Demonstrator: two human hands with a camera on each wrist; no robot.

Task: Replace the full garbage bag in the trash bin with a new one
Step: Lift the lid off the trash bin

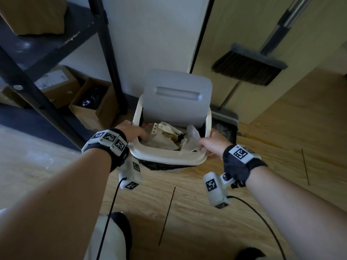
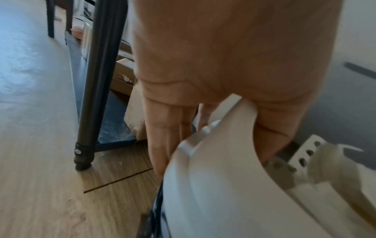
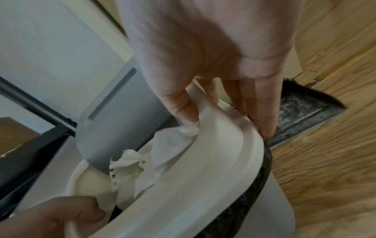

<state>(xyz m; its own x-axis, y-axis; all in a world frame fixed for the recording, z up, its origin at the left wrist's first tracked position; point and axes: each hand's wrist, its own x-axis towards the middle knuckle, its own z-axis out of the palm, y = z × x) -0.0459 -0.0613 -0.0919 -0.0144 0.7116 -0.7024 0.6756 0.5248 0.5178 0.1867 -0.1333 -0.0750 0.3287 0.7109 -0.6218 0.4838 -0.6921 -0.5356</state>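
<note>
Item 1: cream-white plastic rim ring (image 1: 165, 156) of the trash bin, gripped on both sides and tilted, near edge raised off the bin body

Item 2: left hand (image 1: 131, 131), clamped on the left side of the ring; thumb (image 2: 272, 128) inside the opening, fingers (image 2: 162, 136) down the outer face

Item 3: right hand (image 1: 214, 143), clamped on the right side of the ring; thumb (image 3: 179, 103) hooked over the inner edge, fingers (image 3: 258, 109) behind the outer edge

Item 4: grey flat swing lid with recessed handle (image 1: 176, 96), stood upright beyond both hands, at the far edge of the ring

Item 5: full black plastic garbage bag (image 1: 163, 166), seen as crumpled black film beneath the ring between the two wrists; also beside the right fingers in the right wrist view (image 3: 250, 185)

Item 6: crumpled white paper and tissue waste (image 1: 169, 136), heaped inside the opening between the hands, reaching up to the rim

Item 7: white-grey trash bin body (image 3: 284, 209), below the right hand, stood on the wooden floor (image 1: 187, 212)

Item 8: dark dustpan with comb edge (image 1: 225, 122), on the floor just beyond the right hand

Item 9: dark-bristled broom with metal handle (image 1: 247, 66), leaned far beyond the right hand

Item 10: black metal shelf frame (image 1: 110, 59) with brown cardboard boxes (image 1: 93, 106), beyond the left hand
</note>
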